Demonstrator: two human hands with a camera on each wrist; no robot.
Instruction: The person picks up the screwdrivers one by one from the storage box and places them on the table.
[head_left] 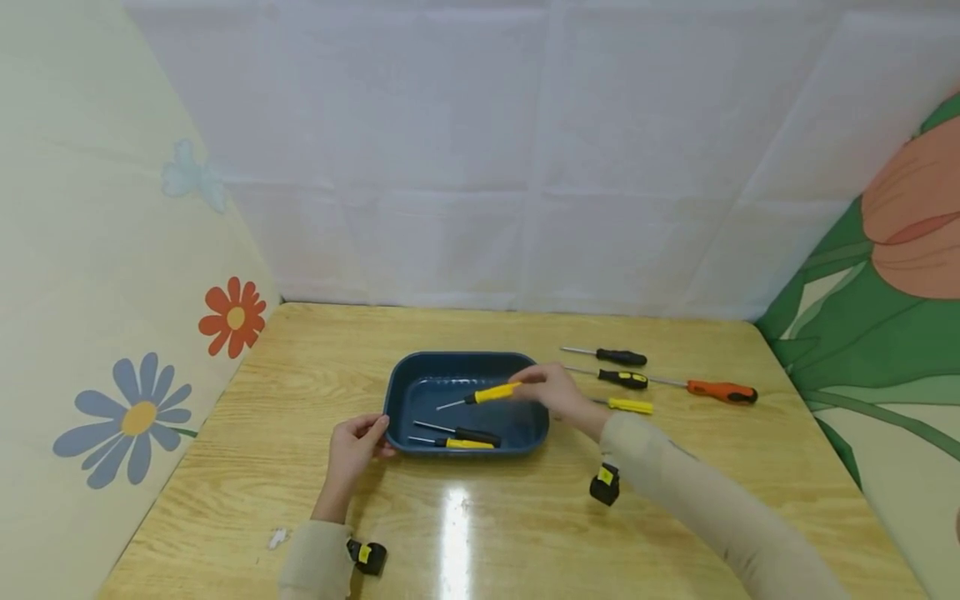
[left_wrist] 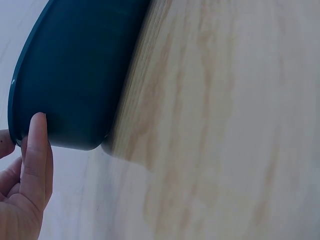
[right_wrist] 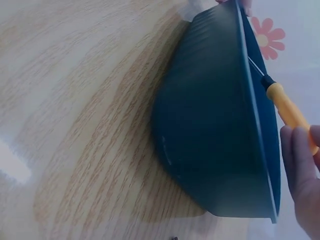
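Note:
A dark blue rectangular tray (head_left: pixel 468 362) sits on the wooden table. My left hand (head_left: pixel 356 446) grips its left end, thumb at the rim and fingers against the outer wall, as the left wrist view also shows. Over the tray's right side, my right hand (head_left: pixel 551 389) pinches the handle end of a yellow-handled screwdriver (head_left: pixel 493 392), its shaft pointing left. In the right wrist view the yellow handle (right_wrist: pixel 289 109) lies between thumb and fingers, above the tray's rim. Inside the tray lie a black screwdriver (head_left: pixel 476 436) and another yellow-and-black screwdriver (head_left: pixel 467 444), side by side.
Right of the tray, on the table (head_left: pixel 315 358), lie a black screwdriver (head_left: pixel 621 357), a black-and-yellow one (head_left: pixel 622 379), a yellow-handled one (head_left: pixel 630 406) and an orange-handled one (head_left: pixel 722 392). A white scrap (head_left: pixel 277 538) is near the left sleeve. A white sheet hangs behind the table.

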